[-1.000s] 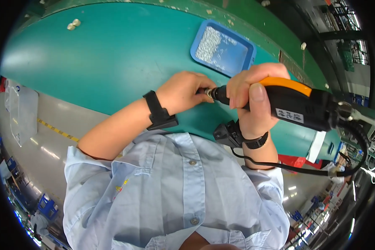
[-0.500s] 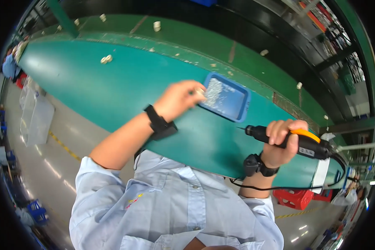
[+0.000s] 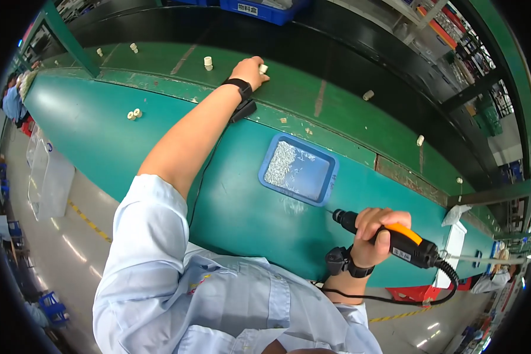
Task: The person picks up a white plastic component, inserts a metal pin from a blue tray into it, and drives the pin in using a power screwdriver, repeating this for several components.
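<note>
My left hand (image 3: 249,73) is stretched out over the green strip beyond the worktop. Its fingers are closed on a small cream plastic cylinder (image 3: 263,69). In my right hand (image 3: 373,239) is a black and orange electric screwdriver (image 3: 418,250), held level with its bit pointing left. That bit is close to the lower right corner of a blue tray (image 3: 268,187). Small silvery screws (image 3: 280,163) fill the left part of the tray. Two more cream cylinders (image 3: 134,114) rest on the worktop at the left.
Several cream cylinders stand spaced along the green strip, one (image 3: 208,63) just left of my left hand. A raised green edge (image 3: 312,131) separates strip and worktop (image 3: 230,194). The screwdriver's black cable (image 3: 448,276) loops by my right forearm. A blue bin (image 3: 259,12) is at the back.
My left hand has moved from beside the tray, away from me onto the green strip, carrying the cream cylinder. My right hand still holds the screwdriver, now slightly lower in view.
</note>
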The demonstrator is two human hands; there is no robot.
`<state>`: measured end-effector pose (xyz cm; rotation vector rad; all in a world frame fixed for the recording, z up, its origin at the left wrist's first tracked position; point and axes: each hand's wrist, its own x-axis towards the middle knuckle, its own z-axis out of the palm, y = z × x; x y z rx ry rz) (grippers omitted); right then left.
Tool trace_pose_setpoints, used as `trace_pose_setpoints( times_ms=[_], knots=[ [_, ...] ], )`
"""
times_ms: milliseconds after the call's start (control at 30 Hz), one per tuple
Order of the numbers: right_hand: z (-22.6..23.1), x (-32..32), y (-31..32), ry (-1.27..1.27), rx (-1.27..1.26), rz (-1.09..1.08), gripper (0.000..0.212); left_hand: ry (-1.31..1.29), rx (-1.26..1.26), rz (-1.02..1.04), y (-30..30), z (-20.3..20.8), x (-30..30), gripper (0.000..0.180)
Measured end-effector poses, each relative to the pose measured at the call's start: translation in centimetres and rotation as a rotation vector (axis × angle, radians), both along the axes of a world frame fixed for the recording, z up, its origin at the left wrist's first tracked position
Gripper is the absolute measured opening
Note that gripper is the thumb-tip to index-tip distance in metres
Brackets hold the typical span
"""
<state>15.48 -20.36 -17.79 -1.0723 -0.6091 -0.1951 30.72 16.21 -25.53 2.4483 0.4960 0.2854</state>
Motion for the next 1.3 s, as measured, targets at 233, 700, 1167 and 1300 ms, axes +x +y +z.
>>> trace_pose_setpoints(
  times_ms=[233, 700, 1167, 1300],
  knots=[
    [-0.7, 1.3, -0.7, -0.051, -0.079, -0.092, 0.027, -0.498, 0.211, 0.29, 2.0, 2.9, -3.1, 0.043],
    [-0.6, 0.9, -0.4, -0.004, -0.082, -0.096, 0.024, -0.363, -0.723, 0.0, 10.2, -2.7, -4.9, 0.023],
    [1.8, 2.6, 2.9, -0.034, -0.079, -0.077, 0.023, 0.093, -0.748, -0.497, -15.9, -1.0, -24.1, 0.019],
    [0.1, 3.7, 5.1, 0.049, -0.156, -0.026, 0.017, 0.088, -0.721, -0.496, -16.3, -0.3, -24.2, 0.021]
  ],
)
